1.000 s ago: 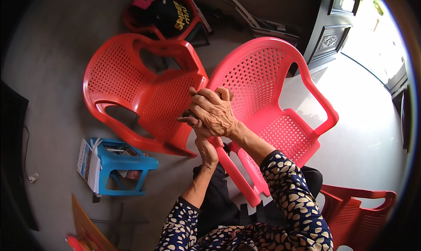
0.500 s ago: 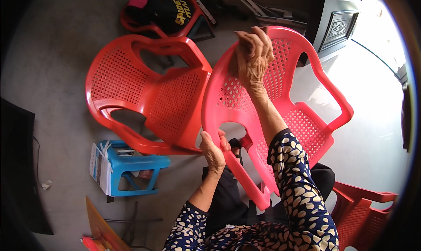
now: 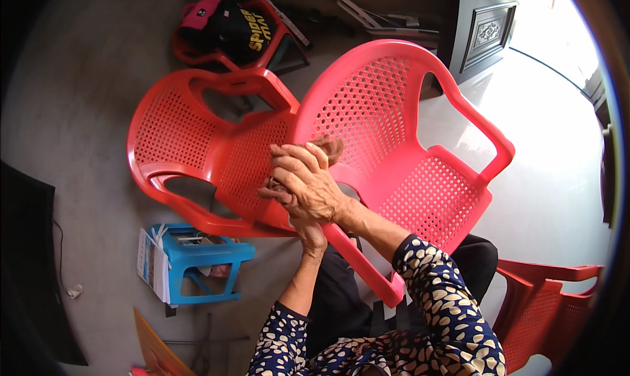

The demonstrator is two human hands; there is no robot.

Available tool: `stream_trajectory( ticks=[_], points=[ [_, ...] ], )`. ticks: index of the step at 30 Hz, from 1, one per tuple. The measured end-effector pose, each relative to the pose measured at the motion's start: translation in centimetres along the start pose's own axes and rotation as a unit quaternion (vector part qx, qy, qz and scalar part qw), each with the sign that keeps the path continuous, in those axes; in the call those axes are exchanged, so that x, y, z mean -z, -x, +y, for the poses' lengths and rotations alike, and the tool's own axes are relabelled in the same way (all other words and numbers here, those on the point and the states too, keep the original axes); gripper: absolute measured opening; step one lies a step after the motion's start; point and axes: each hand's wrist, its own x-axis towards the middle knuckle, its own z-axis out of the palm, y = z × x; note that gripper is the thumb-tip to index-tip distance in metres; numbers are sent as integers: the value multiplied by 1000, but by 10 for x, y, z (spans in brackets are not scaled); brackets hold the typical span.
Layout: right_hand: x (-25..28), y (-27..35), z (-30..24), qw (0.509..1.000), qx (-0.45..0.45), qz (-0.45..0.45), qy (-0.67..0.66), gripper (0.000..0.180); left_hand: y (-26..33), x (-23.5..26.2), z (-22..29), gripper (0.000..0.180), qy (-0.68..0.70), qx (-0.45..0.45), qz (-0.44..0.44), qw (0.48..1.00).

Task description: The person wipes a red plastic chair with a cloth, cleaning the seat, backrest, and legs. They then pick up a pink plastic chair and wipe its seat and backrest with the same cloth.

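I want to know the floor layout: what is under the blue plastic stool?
Under the blue stool, between its legs, something pinkish and bare grey floor show. A white printed sheet leans against its left side. The seat covers the rest.

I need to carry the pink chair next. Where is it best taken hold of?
Probably by the curved top rail of the pink chair's backrest, coming from above and behind: it is a bare, rounded edge, and the holes below admit fingertips. The near armrest is taken by both hands, right hand over left hand.
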Motion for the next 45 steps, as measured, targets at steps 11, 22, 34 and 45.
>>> stream_trajectory(
  ticks=[11,22,34,45],
  points=[
    [8,-10,117,916,-238,286,148,54,1,10,30,73,157,248,-115,949],
    [14,3,110,933,-244,196,178,62,3,2,22,72,173,248,-145,942],
    [25,-10,67,977,-70,182,90,57,12,2,38,72,173,256,-157,938],
    [65,-25,152,903,-161,295,267,49,17,13,40,77,184,263,-145,936]
  ],
)
